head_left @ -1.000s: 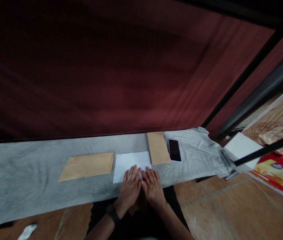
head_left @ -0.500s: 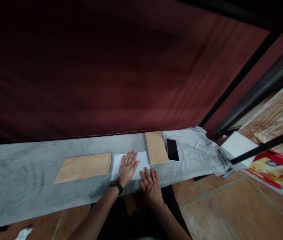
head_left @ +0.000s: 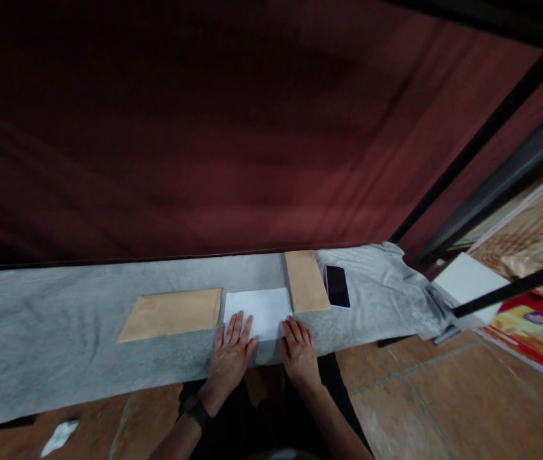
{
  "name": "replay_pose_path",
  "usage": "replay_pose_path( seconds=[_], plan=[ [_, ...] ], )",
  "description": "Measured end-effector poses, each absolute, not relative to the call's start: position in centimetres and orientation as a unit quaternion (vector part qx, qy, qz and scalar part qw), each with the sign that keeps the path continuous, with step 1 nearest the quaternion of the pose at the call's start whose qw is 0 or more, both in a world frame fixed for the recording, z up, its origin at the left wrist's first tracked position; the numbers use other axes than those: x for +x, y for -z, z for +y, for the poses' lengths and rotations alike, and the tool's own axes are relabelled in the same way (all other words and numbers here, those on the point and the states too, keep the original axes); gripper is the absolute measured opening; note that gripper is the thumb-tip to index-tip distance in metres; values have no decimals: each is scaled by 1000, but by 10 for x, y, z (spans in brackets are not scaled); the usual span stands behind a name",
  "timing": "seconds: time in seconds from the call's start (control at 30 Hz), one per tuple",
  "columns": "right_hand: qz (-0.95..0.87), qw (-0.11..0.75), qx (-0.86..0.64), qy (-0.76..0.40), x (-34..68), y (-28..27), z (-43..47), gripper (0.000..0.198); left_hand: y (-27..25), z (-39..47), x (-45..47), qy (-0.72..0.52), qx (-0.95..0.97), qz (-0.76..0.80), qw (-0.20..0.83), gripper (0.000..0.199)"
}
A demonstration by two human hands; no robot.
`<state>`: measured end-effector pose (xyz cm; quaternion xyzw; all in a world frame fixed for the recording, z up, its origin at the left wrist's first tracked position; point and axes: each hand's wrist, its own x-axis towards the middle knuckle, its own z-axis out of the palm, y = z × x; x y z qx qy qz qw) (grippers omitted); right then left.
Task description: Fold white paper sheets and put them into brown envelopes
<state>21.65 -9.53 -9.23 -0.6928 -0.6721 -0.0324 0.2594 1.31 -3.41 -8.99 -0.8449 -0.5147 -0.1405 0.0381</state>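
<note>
A white sheet of paper [head_left: 262, 308] lies on the grey cloth in front of me. My left hand [head_left: 230, 351] rests flat with its fingertips on the paper's near left corner. At the near right corner, the fingertips of my right hand [head_left: 299, 352] touch the paper's edge, its fingers stretched out. To the left of the paper lies a brown envelope [head_left: 173, 313] with a faint reddish mark. A stack of brown envelopes [head_left: 306, 281] sits just to the paper's right, beside a dark-screened phone [head_left: 337, 286].
Grey cloth [head_left: 84, 319] covers the long narrow surface, backed by a dark red curtain [head_left: 233, 160]. Black metal bars [head_left: 477, 147] rise on the right, near a red and yellow printed box [head_left: 535, 329]. A crumpled white tissue [head_left: 59, 437] lies on the tiled floor.
My left hand has slid back from the middle of the paper to its near edge. My right hand has moved slightly on the near right corner.
</note>
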Motion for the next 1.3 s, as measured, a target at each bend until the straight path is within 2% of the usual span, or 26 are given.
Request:
replay_pose_path(
  seconds=[0.2, 0.4, 0.6, 1.07, 1.3],
  plan=[
    [-672, 254, -694, 44, 215, 92, -98, 43, 87, -32, 18, 129, -835, -534, 32, 58],
    [-672, 246, -696, 55, 212, 89, -99, 42, 70, -11, 72, 133, -869, -476, -27, 52],
    [-668, 246, -699, 66, 210, 89, -99, 41, 77, 11, 103, 111, -868, -482, -50, 52],
    [-658, 252, -708, 42, 206, 88, -94, 41, 86, 22, 54, 128, -849, -512, 16, 57],
    [-691, 263, -673, -10, 174, 75, -32, 47, 95, 14, 40, 130, -850, -509, 27, 56]
  ],
)
